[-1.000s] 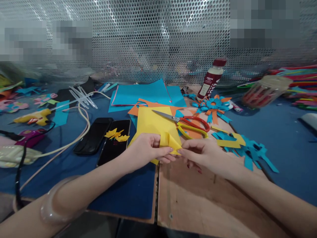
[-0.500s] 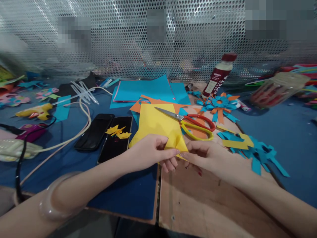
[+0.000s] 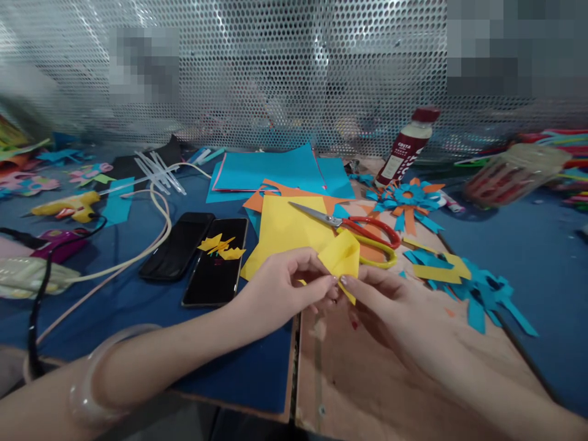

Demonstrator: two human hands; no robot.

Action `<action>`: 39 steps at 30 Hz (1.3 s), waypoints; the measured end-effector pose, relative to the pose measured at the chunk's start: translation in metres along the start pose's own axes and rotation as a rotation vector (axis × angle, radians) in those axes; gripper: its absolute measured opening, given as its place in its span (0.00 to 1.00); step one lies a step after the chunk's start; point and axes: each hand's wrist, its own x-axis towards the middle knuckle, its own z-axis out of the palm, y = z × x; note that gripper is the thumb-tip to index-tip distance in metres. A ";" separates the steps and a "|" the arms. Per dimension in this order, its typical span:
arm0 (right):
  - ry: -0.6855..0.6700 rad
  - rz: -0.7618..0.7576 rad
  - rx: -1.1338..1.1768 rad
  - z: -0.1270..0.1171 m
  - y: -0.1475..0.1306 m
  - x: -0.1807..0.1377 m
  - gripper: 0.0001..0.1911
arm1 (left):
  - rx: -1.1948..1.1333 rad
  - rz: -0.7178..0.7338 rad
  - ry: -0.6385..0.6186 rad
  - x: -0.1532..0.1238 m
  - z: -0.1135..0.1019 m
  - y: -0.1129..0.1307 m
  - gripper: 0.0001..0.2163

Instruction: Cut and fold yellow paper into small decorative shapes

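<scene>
A small folded piece of yellow paper (image 3: 342, 254) is pinched between both hands, its lower edge under the two thumbs. My left hand (image 3: 296, 278) grips it from the left, thumb against curled fingers. From the right, my right hand (image 3: 381, 294) pinches the same piece, its thumb tip almost touching the left one. Just behind lies a larger yellow sheet (image 3: 289, 226), with scissors (image 3: 342, 222) resting across its right part. Their red and yellow handles (image 3: 374, 231) point right, and the folded paper partly covers the yellow one.
Two phones (image 3: 215, 269) lie left, one bearing yellow paper cutouts (image 3: 220, 246). A glue gun (image 3: 68, 206) and cables (image 3: 156, 239) sit farther left. Blue sheets (image 3: 271, 171), a bottle (image 3: 407, 150), a blue-orange paper flower (image 3: 408, 197), blue cutouts (image 3: 491, 288) and a jar (image 3: 514, 177) surround the area.
Both hands have shifted slightly right with the yellow paper. The piece is now raised and turned, showing a pointed, folded shape clear of the sheet behind.
</scene>
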 end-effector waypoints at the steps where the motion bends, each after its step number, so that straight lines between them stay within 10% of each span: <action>1: -0.005 -0.008 -0.026 0.000 0.000 0.000 0.18 | -0.001 -0.009 -0.008 -0.001 0.000 0.000 0.07; 39: -0.107 0.039 -0.324 -0.011 -0.007 0.002 0.18 | -0.058 -0.058 0.080 0.006 -0.008 0.003 0.07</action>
